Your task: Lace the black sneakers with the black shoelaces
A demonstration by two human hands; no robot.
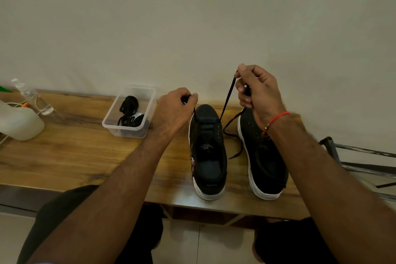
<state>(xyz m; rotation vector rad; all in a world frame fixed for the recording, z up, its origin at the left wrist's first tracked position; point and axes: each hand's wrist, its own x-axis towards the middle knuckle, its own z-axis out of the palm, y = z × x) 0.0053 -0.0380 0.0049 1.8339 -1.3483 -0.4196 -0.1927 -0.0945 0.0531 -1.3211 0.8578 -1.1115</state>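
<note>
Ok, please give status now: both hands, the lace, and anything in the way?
Left hand and right hand each pinch one end of the black shoelace. Lace threaded through left sneaker front eyelets only. Right sneaker beside it, nothing blocking.

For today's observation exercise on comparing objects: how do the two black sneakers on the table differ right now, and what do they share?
The left sneaker has a lace through its front eyelets, both ends pulled up, one gripped by the left hand and one by the right hand; the right sneaker shows bare eyelets. The left sneaker is in full view; the right forearm crosses the right sneaker. A red-and-white mark shows on the left sneaker's side only. Both are black with white soles, toes toward the wall.
</note>
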